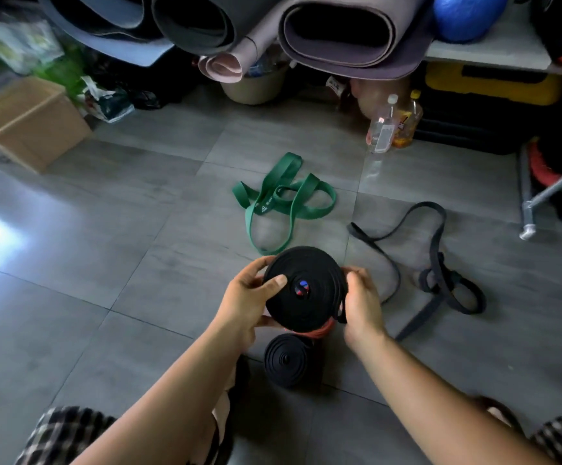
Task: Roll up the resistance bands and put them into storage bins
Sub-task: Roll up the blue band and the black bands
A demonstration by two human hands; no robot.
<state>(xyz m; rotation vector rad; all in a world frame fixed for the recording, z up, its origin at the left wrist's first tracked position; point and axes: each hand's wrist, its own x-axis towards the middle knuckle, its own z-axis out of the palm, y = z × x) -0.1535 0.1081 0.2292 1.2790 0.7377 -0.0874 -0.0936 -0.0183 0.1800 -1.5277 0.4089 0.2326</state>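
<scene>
Rolled black band [301, 290], grey tiled floor [122, 213]

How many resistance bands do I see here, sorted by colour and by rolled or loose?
Black, rolled: 2 (held roll between left hand and right hand; floor roll)
Green, loose: 1 (green band)
Dark, loose: 1 (dark band)
Total: 4; a red strip under the held roll is too hidden to count.

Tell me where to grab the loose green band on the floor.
Probably pinch the green band at its near loop end, from above: it lies flat on the floor, and that end points toward you, clear of the crossed strands.
</scene>
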